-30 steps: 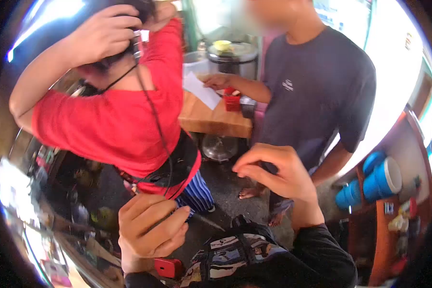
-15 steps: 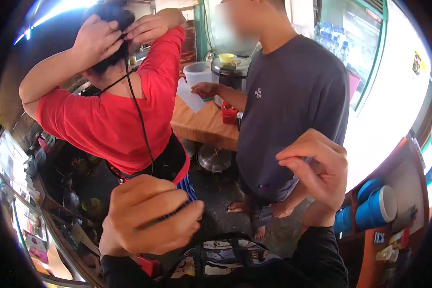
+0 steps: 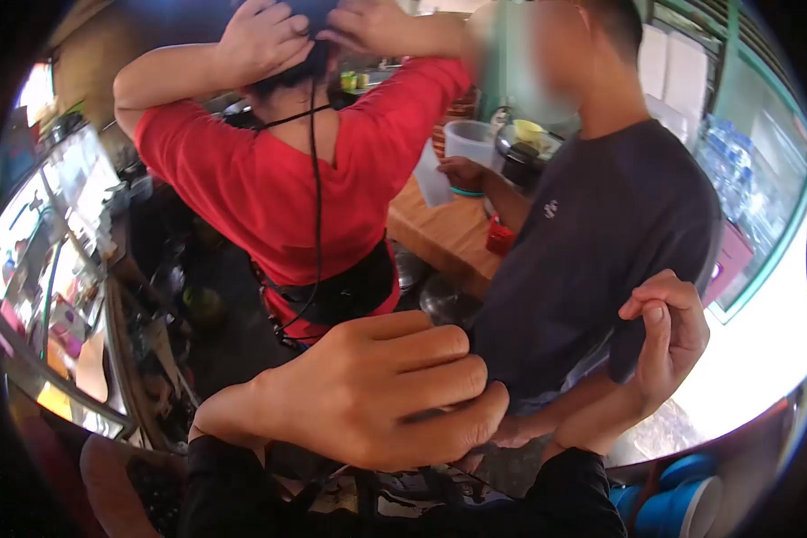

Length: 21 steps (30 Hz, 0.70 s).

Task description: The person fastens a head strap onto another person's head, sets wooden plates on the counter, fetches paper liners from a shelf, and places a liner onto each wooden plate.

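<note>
My left hand (image 3: 386,386) is held in front of my chest, back facing up, with its fingers curled under. Its palm and fingertips are hidden, so I cannot make out anything inside. To the right, my right hand (image 3: 668,332) is raised with fingers bent and the thumb close against them; nothing shows between them. Beyond both hands a person in a red shirt (image 3: 269,206) faces away, both hands up at the back of the head. A dark cord (image 3: 316,215) hangs down that person's back. My patterned clothing (image 3: 403,493) shows below my hands.
Close on the right stands a person in a dark T-shirt (image 3: 592,233), holding a white sheet (image 3: 433,179) over a wooden counter (image 3: 439,233). A white bucket (image 3: 469,143) and red basket (image 3: 499,237) are there. Blue containers (image 3: 681,511) sit lower right, a glass case (image 3: 63,296) left.
The view has shifted, so both people appear further right. My left hand has moved right and is nearer the middle; my right hand has also moved right, its thumb and fingers closer together.
</note>
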Each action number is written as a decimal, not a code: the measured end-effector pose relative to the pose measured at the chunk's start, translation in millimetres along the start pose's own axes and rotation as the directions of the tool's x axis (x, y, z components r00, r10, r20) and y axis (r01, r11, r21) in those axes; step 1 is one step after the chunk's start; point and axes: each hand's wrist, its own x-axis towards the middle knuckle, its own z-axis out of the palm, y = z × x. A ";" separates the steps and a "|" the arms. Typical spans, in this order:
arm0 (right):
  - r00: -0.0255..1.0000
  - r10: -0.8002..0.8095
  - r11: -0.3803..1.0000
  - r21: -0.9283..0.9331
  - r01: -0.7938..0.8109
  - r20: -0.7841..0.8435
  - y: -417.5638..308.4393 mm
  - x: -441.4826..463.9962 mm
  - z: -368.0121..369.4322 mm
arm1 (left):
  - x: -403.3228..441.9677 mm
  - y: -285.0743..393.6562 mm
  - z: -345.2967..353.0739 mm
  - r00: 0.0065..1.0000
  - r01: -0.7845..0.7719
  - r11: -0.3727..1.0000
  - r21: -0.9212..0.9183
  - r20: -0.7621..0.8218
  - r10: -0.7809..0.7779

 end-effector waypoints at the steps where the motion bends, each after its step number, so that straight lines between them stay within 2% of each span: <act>1: 0.999 0.035 0.998 0.044 -0.035 0.006 5.0 -0.7 1.9 | -3.1 -1.0 -1.6 0.998 0.053 0.999 0.014 0.031 -0.053; 3: 0.998 0.065 0.992 0.103 -0.067 0.016 12.1 -1.6 7.5 | -9.6 -3.8 -9.5 0.992 0.102 0.993 0.058 0.075 -0.106; 5: 0.992 0.044 0.995 0.083 -0.054 0.118 16.7 -4.0 11.3 | -19.7 -1.8 -15.8 0.969 0.217 0.971 0.100 0.099 -0.227; 10: 0.980 0.079 0.992 0.078 -0.095 0.184 16.7 -17.9 14.1 | -44.1 -3.2 -31.9 0.943 0.298 0.940 0.166 0.099 -0.317; 12: 0.971 0.121 0.985 0.098 -0.144 0.207 13.8 -17.9 19.4 | -47.3 -8.9 -39.7 0.944 0.288 0.934 0.213 0.098 -0.314; 21: 0.969 0.122 0.989 0.058 -0.138 0.217 7.9 -26.0 38.0 | -60.0 -19.5 -62.7 0.958 0.257 0.944 0.205 0.075 -0.277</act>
